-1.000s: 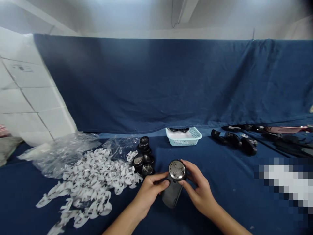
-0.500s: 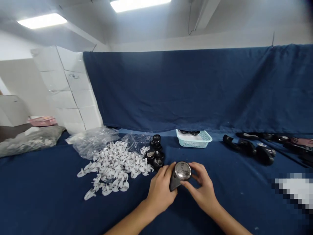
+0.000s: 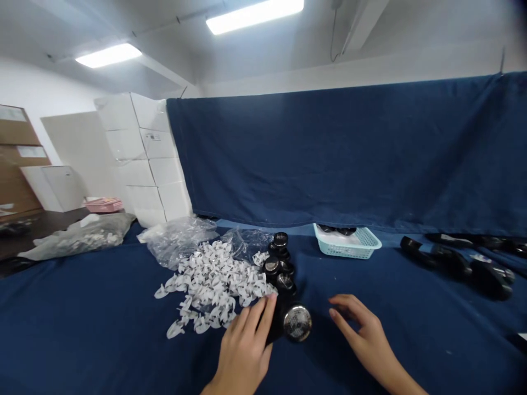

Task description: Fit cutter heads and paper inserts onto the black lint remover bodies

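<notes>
My left hand (image 3: 245,345) grips a black handheld device with a round, perforated metal head (image 3: 297,323), which looks like a fabric shaver. Its head points right, and its body is mostly hidden behind my fingers. To the right, apart from it, my right hand (image 3: 366,332) is open and holds nothing, thumb and fingers spread. Just beyond my left hand lies a heap of small white plastic parts (image 3: 218,280). Beside the heap stand several round black parts with shiny tops (image 3: 284,281).
A light-blue basket (image 3: 346,251) with dark items stands at the back. Black devices (image 3: 453,263) lie to the right. Crumpled clear plastic bags (image 3: 177,238) and stacked white boxes (image 3: 152,170) are at the left rear. A dark blue curtain (image 3: 329,153) hangs behind.
My right hand has let go of the device and moved right. My left hand has moved left and down with it, and its head has tilted. The camera view has turned left.
</notes>
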A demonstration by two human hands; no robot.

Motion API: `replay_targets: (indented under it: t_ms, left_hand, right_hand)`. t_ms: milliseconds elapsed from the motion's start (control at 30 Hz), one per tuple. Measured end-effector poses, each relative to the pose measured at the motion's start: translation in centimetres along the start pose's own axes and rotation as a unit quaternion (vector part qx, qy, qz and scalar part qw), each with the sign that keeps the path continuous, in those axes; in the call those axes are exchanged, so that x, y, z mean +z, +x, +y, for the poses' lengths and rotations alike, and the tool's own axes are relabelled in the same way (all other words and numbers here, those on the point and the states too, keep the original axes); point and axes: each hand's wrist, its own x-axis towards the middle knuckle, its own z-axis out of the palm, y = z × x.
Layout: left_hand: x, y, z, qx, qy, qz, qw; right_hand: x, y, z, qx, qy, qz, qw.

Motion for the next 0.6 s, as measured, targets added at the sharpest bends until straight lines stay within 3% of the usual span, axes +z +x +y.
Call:
replay_targets:
  t_ms: [200, 367, 500, 600]
  left_hand:
    - [-3.7, -4.4, -4.5, -0.025, 0.148, 0.115, 0.982]
    - [-6.9, -6.8, -7.1, -0.061, 0.227, 0.134, 0.963]
    - [-7.6, -7.6, -7.8, -0.105, 0.255, 0.140, 0.951]
    - [-7.4, -7.4, -8.7, -0.089, 0.299, 0.186, 0.932]
  right_hand:
    - [0.3, 0.0, 3.7, 0.151, 0.052, 0.028, 0.987]
    - [1.3, -0.3, 5.3, 0.227, 0.058, 0.019, 0.972]
    - [1.2, -0.3, 5.7, 0.268, 0.069, 0.068, 0.959]
    - [1.0, -0.3, 6.0, 0.280, 0.074, 0.094, 0.952]
